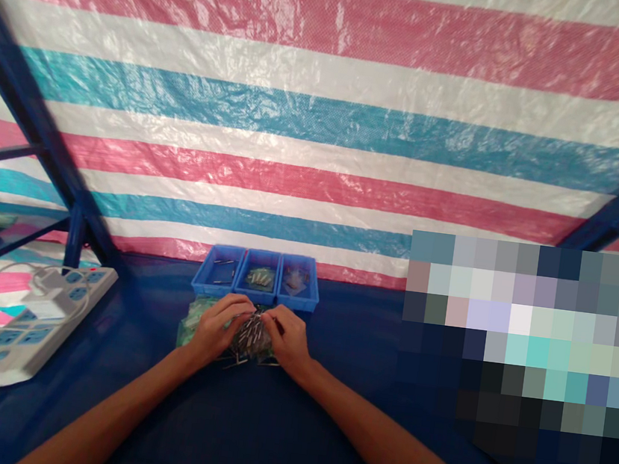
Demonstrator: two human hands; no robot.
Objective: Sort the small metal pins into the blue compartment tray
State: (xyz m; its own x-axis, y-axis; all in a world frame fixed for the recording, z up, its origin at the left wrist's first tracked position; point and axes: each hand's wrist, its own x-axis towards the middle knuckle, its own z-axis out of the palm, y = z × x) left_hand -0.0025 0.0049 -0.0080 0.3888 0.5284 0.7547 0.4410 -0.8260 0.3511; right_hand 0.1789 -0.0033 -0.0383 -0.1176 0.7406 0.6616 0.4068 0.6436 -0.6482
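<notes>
My left hand (220, 326) and my right hand (288, 337) come together over a pile of small, thin metal pieces (251, 339), like pins or short rods. The fingertips of both hands are pinched close to each other at the top of the pile. What they hold is too small to make out. Beneath and beside my left hand lies a crumpled green plastic bag (191, 320). A few loose metal pieces (235, 363) stick out at the front of the pile.
Three blue bins stand in a row behind my hands: the left bin (203, 279), middle bin (248, 295) and right bin (309, 300) hold small parts or bags. A white power strip (42, 335) with cables lies left. A striped sheet (322, 128) hangs behind the blue table (239, 434).
</notes>
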